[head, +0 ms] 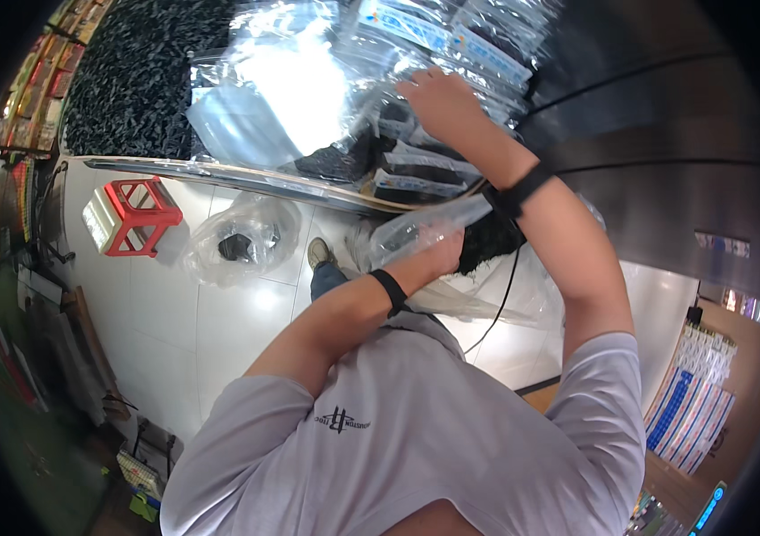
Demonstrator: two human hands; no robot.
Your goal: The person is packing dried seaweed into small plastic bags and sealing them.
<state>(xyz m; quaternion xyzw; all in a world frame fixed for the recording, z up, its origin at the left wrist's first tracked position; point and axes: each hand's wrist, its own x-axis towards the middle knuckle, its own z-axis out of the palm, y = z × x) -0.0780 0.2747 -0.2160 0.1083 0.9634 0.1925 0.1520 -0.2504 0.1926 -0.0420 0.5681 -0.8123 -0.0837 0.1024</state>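
Note:
My left hand [443, 249] is low in front of the counter edge, its fingers curled on a clear plastic bag [407, 234]; the bag partly covers the hand. Right of it, dark dried material [487, 242] shows in a large clear sack [541, 288]. My right hand [443, 104] reaches over the counter, above clear packets [420, 171] with dark contents and white-and-blue printed strips. Its fingertips are at the packets' film, and whether they grip is unclear. Flat empty-looking clear bags [239, 127] lie to the left under strong glare.
A heap of dark dried shreds [145, 80] covers the counter's left part. On the tiled floor are a red-and-white plastic stool [135, 218] and a clear bag [246, 241] with something dark inside. A black cable [510, 288] hangs beside my right arm. Stocked shelves [38, 87] stand far left.

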